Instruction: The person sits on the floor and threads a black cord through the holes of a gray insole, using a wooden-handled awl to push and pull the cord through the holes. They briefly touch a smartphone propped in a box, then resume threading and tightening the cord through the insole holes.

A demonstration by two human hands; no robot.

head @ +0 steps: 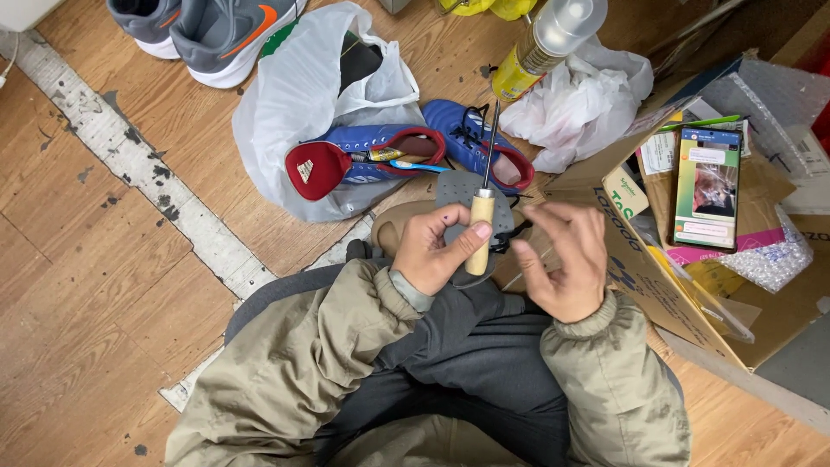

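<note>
Shoes (pixel 406 156) on plastic bag (pixel 298 95), left of cardboard box (pixel 640 259)

you are wearing a loose olive-khaki jacket of thin, crinkled cloth. its sleeves bunch in soft folds and end in gathered elastic cuffs just behind each wrist. at your left hand (pixel 437 251) a grey ribbed inner cuff shows between the jacket cuff and the hand. at your right hand (pixel 562 259) the khaki cuff sits right against the wrist. both hands are bare, with no gloves or rings that can be made out. below the hands your lap is covered by dark grey trousers.
</note>
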